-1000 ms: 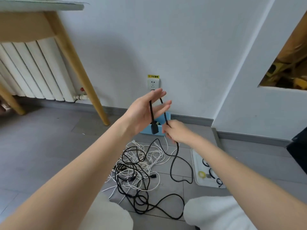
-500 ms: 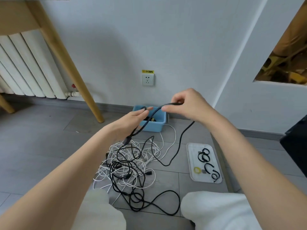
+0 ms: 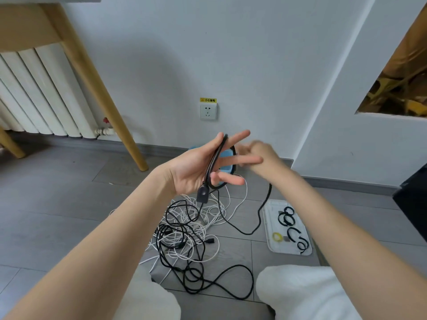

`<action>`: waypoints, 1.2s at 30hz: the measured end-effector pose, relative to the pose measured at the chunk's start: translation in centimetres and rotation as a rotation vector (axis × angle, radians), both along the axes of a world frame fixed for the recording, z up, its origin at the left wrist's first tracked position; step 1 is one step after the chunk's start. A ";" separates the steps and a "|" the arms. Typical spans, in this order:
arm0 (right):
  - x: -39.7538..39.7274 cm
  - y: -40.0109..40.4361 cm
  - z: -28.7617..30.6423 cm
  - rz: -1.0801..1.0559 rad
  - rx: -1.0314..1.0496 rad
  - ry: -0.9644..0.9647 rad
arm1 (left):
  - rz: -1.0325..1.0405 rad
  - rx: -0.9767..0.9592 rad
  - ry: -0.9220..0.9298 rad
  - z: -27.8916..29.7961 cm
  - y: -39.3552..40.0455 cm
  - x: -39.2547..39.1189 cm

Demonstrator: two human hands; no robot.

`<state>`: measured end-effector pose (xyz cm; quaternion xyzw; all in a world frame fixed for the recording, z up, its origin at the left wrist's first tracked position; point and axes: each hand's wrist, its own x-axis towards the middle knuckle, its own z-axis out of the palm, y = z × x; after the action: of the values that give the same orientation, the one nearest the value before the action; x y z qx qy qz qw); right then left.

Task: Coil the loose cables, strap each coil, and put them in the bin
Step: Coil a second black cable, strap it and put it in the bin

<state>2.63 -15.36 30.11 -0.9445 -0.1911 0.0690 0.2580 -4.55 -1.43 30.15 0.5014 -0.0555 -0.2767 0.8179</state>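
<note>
The left hand (image 3: 198,167) is held palm up with its fingers spread and nearly straight; a thick black rubber-sheathed cable (image 3: 213,161) is looped over the palm between thumb and fingers, its black plug (image 3: 203,194) hanging below the heel of the hand. The right hand (image 3: 258,155) is blurred just beyond the left fingers; whether the cable is gripped by it cannot be told. From there the cable drops to the grey tiled floor (image 3: 57,204) and joins a tangled heap of thin white and black cables (image 3: 184,227). The small blue plastic bin (image 3: 225,154) is seen behind the hands, against the wall. A flat white tray (image 3: 269,227) holding black straps (image 3: 288,219) lies right of the heap.
</note>
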 end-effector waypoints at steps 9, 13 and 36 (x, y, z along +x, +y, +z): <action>-2.4 0.6 -1.1 0.379 -0.048 0.097 | 0.804 0.108 -0.051 -0.6 3.0 2.0; -1.8 -0.2 0.6 0.386 0.120 -0.043 | 0.733 0.657 -0.070 -2.1 4.6 1.1; 0.7 -1.9 -0.5 0.016 0.403 0.165 | -0.198 0.016 -0.053 0.7 -0.8 -0.7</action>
<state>3.36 -17.22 29.66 -0.8634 -0.1869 0.1087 0.4559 -5.25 -2.25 30.88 0.5072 -0.1240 -0.3431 0.7808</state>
